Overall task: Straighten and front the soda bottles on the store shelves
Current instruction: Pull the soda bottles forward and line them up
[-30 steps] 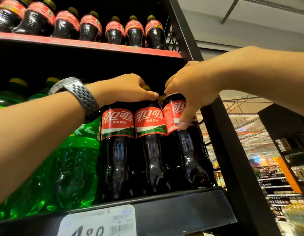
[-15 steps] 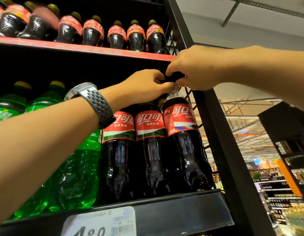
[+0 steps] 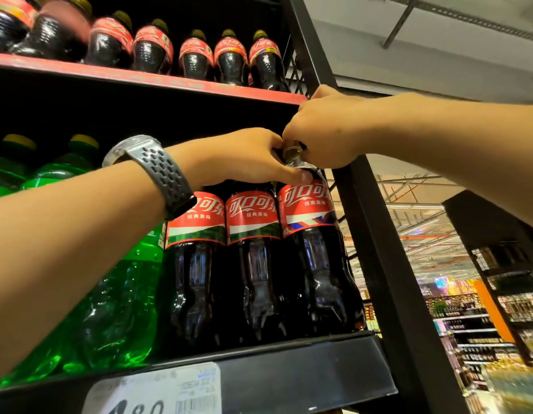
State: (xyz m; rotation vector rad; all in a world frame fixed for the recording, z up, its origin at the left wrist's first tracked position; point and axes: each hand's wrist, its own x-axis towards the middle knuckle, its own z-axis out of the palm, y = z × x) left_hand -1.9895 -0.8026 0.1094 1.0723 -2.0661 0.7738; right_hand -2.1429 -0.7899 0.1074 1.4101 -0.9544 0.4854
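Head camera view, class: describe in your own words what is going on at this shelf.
A person is tending the end cola bottle on the shelf, beside the black upright. The left hand, wearing a watch, grips its neck just above the label, and the right hand closes on the cap from the other side. The label faces out, in line with two more colas; green bottles stand further left.

cola bottles [image 3: 253, 264] on lower shelf [image 3: 304, 380], right end | other sodas [image 3: 115, 309] left | upper shelf [image 3: 139, 77]: bottle row [image 3: 196, 59]
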